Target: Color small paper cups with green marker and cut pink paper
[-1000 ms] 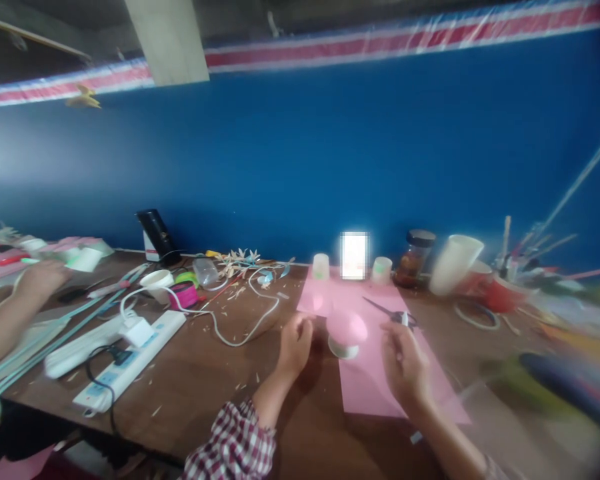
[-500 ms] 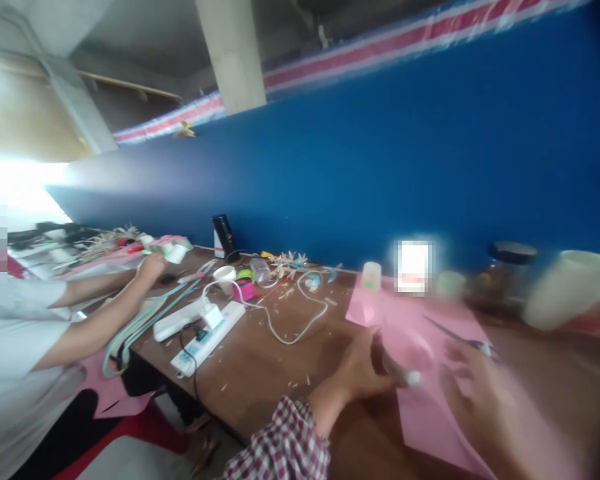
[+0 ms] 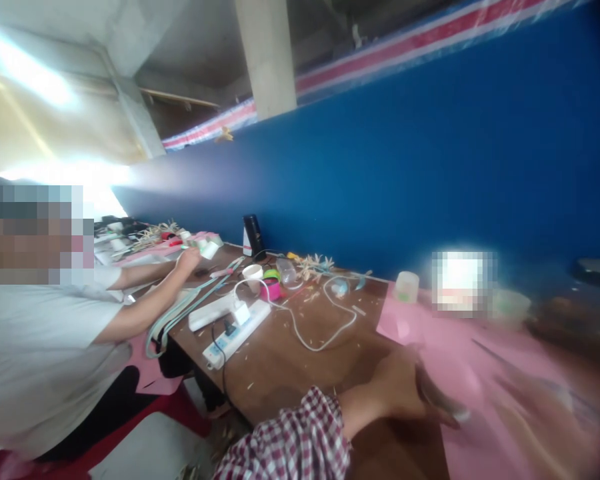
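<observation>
My left hand point(image 3: 397, 393) lies on the brown table point(image 3: 290, 363) at the edge of a pink paper sheet point(image 3: 480, 340). Its fingers curl round a small blurred thing with a white end point(image 3: 459, 415); I cannot make out what it is. The plaid sleeve point(image 3: 290, 443) covers the forearm. My right hand point(image 3: 535, 407) is only a smeared streak over the pink sheet, fingers unreadable. A thin dark line on the sheet looks like scissors point(image 3: 493, 352).
A co-worker in a white shirt point(image 3: 35, 360) sits at left, one hand point(image 3: 189, 259) over craft clutter. A white power strip point(image 3: 236, 331), a looping white cable point(image 3: 325, 337), a pink tape roll point(image 3: 270, 289) and small cups point(image 3: 407, 287) stand on the table. The blue wall point(image 3: 405, 180) is behind.
The view has swung left and tilted, bringing the co-worker into sight. My left hand has closed in on the small pink-topped cup. My right hand has turned into blur.
</observation>
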`<state>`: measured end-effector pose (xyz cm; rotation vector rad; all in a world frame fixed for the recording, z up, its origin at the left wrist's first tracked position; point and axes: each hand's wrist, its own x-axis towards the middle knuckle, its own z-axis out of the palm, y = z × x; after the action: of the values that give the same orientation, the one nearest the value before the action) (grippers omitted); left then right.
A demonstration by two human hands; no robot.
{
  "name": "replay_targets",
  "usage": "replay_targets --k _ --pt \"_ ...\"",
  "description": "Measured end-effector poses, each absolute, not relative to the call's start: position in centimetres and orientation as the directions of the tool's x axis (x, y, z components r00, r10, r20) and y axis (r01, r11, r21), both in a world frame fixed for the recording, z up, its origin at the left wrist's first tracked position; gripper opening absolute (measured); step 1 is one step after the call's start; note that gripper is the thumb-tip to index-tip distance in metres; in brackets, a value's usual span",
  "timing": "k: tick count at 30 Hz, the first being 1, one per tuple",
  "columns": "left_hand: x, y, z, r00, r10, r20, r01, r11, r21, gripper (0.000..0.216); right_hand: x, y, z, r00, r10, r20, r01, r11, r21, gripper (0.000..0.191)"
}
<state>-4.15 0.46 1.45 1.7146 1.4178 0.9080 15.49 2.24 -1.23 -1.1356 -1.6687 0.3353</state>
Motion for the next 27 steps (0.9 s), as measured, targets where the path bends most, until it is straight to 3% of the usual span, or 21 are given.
replay_targets --k 12,21,27 --pt "-4.3 0.6 0.6 0.214 0.970 0.116 0.544 -0.217 0.810 0.067 15.8 2.6 -1.9 -0.088 0.915 0.394 0.386 0.396 -0.833 0.046" --pt "-4.1 0.6 0.2 0.169 0.979 0.118 0.648 -0.201 0.735 0.068 14.7 1.6 -1.5 -0.068 0.942 0.329 0.389 0.329 -0.861 0.055" --pt "-3.9 1.0 -0.2 0.147 0.978 0.151 0.653 -0.211 0.728 0.070 15.1 2.8 -2.7 -0.094 0.928 0.361 0.444 0.364 -0.819 0.069"
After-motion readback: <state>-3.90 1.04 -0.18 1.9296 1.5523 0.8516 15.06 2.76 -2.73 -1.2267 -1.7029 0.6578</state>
